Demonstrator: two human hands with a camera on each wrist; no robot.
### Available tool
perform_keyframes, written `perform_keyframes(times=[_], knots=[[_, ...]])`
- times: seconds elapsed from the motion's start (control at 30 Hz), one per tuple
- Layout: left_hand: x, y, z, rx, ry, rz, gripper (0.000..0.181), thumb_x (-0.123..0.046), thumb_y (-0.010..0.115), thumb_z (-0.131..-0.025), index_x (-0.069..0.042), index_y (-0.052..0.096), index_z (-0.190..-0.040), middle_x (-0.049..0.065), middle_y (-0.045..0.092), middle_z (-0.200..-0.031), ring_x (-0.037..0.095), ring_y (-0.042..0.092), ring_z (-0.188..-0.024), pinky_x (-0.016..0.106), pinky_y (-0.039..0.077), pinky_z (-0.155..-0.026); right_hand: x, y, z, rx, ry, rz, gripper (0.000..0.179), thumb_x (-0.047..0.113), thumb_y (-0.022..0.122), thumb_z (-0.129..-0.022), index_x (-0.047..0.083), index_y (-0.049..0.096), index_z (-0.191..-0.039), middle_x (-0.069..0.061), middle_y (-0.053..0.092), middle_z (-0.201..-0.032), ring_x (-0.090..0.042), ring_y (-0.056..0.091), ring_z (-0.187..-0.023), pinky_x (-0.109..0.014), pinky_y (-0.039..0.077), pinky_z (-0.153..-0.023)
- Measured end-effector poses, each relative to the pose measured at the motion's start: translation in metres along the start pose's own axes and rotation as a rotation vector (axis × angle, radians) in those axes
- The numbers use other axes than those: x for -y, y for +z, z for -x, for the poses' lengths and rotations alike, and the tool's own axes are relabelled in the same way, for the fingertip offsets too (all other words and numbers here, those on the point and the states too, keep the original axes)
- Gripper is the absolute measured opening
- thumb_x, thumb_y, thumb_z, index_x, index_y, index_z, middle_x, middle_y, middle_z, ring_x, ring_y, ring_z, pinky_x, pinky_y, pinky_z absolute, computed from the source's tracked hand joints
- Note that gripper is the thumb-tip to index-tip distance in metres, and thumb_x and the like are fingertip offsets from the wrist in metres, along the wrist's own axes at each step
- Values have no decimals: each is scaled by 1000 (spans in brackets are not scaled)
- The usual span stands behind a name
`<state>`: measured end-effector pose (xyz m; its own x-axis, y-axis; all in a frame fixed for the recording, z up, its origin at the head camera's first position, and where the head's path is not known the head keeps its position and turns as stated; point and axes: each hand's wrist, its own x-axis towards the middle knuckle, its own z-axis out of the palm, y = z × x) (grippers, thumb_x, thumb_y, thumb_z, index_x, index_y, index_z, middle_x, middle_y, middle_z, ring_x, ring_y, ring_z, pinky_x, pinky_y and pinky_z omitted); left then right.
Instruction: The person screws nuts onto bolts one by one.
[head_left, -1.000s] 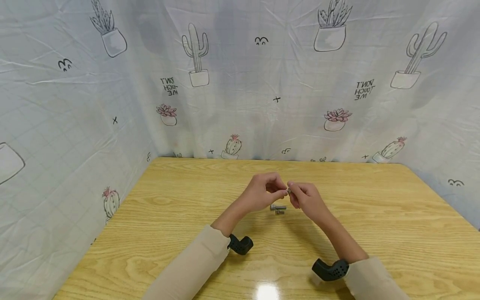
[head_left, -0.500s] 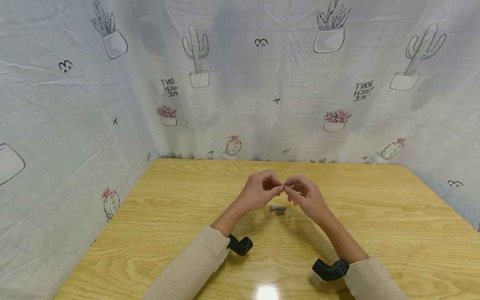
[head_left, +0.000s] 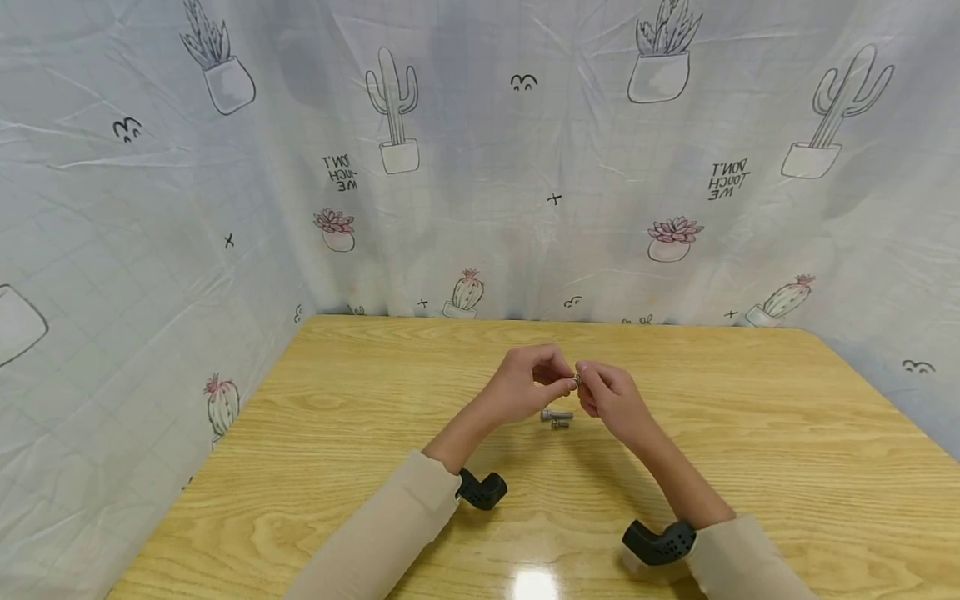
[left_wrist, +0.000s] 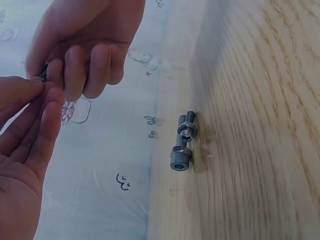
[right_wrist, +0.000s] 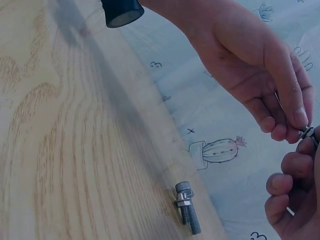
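In the head view, my left hand and right hand meet just above the table, fingertip to fingertip. Between them is a small metal bolt with a nut, mostly covered by the fingers. My left thumb and forefinger pinch one end of it. The thumb and curled forefinger of my right hand grip the other end. Which hand has the nut and which the bolt is too small to tell. Below the hands lie a larger socket-head bolt and, beside it, a shorter bolt, each with a nut on it.
The wood-grain table runs back to a hanging sheet printed with potted cacti. Another sheet side closes off the left. Black wrist mounts sit at both cuffs, and a bright light reflection shows at the front.
Half a second ago the right fingers reached further forward round the small bolt; now they are curled back. Both hands have shifted slightly right. The two bolts on the table stay put.
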<state>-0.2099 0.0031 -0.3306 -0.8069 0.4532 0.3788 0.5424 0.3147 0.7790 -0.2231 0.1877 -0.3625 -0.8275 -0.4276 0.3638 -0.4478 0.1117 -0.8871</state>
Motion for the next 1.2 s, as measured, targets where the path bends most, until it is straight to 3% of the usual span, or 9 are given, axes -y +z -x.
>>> perform_keyframes(times=[0.1, 0.27, 0.37, 0.53, 0.7, 0.8, 0.97, 1.07, 1.2], knots=[[-1, 1, 0, -6, 5, -10, 6, -9, 66, -92, -4, 64, -90, 8, 67, -88, 10, 66, -78, 20, 56, -72, 1, 0, 1, -22, 27, 32, 49, 26, 36, -107, -4, 45, -69, 0, 39, -55, -11, 35, -46, -28, 34, -45], [2, 1, 1, -58, -31, -24, 6, -10, 65, -93, -9, 63, -87, 6, 67, -87, 10, 65, -75, 20, 55, -69, -1, -2, 2, -64, 7, 88, 26, 21, 45, -104, -1, 58, -100, -5, 56, -74, -22, 52, -59, -30, 46, -51], [4, 1, 1, -78, -56, -14, 6, -11, 64, -93, -10, 62, -87, 6, 67, -86, 11, 65, -74, 20, 54, -68, -2, -4, 2, -68, -15, 95, 18, 14, 53, -100, 0, 59, -111, 0, 63, -85, -25, 58, -66, -32, 49, -53], [5, 0, 1, -73, -49, -5, 5, -11, 64, -94, -10, 63, -88, 7, 67, -86, 13, 65, -74, 21, 54, -68, 0, -4, 3, -61, -20, 103, 16, 12, 56, -98, 0, 58, -109, 5, 63, -87, -19, 58, -67, -31, 49, -54], [4, 1, 0, -58, -22, 0, 5, -11, 65, -93, -9, 64, -89, 7, 66, -87, 14, 66, -76, 22, 55, -70, 3, -5, 3, -52, -36, 67, 17, 13, 51, -101, -2, 58, -99, -11, 55, -70, -24, 52, -58, -32, 47, -53], [1, 2, 0, -35, 3, -10, 4, -11, 65, -93, -8, 64, -90, 7, 66, -89, 13, 67, -78, 22, 56, -71, 3, -4, 3, -36, -49, 46, 27, 14, 46, -103, -4, 55, -85, -16, 46, -61, -24, 45, -53, -33, 43, -50], [-2, 4, 0, 2, 37, -28, 6, -11, 65, -93, -6, 63, -92, 7, 67, -90, 13, 67, -80, 19, 55, -73, 5, -3, 1, -21, -25, 23, 47, 18, 40, -105, -4, 47, -65, -11, 36, -52, -15, 34, -45, -31, 33, -44], [-3, 5, 0, -7, 34, -39, 5, -11, 65, -93, -6, 63, -91, 7, 67, -89, 12, 66, -79, 19, 55, -72, 6, -4, 1, -44, 5, 48, 47, 23, 39, -106, -5, 51, -70, -9, 40, -53, -14, 36, -46, -29, 34, -45], [-4, 5, 0, -54, 7, -56, 5, -10, 65, -93, -9, 63, -89, 5, 66, -87, 10, 65, -77, 19, 55, -70, 4, -5, 2, -75, 15, 43, 35, 23, 40, -106, -5, 58, -95, -3, 55, -69, -17, 50, -55, -29, 43, -50]])
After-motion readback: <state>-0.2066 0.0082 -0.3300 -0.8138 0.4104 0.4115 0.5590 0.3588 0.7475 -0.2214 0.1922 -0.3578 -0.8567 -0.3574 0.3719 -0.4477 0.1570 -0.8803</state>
